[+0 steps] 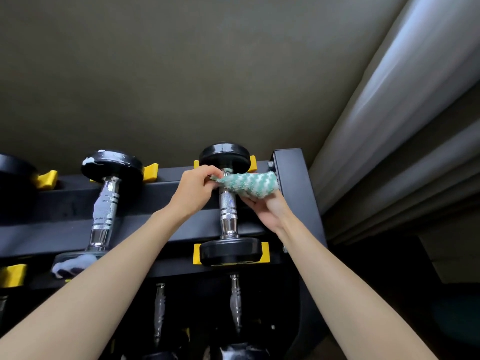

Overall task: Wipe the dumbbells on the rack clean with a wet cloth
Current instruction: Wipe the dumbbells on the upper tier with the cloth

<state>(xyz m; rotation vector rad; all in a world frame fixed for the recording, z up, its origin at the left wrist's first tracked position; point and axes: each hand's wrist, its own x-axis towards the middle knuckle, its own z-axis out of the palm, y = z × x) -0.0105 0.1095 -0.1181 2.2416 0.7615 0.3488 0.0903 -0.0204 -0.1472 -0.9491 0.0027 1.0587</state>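
Centre frame, fluffy green-and-white striped cloth (248,183) looped around the knurled chrome handle of the right dumbbell (228,205), seated on the black steel rack (166,183); left hand (195,189) pinches one end, right hand (267,207) grips the other.

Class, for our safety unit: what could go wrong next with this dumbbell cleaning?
1. The left hand and right hand hold the green-and-white striped fluffy cloth against the black dumbbell's chrome handle; a hard tug might shift it in its yellow plastic cradles.
2. The neighbouring black dumbbell, smeared white, could be overlooked.
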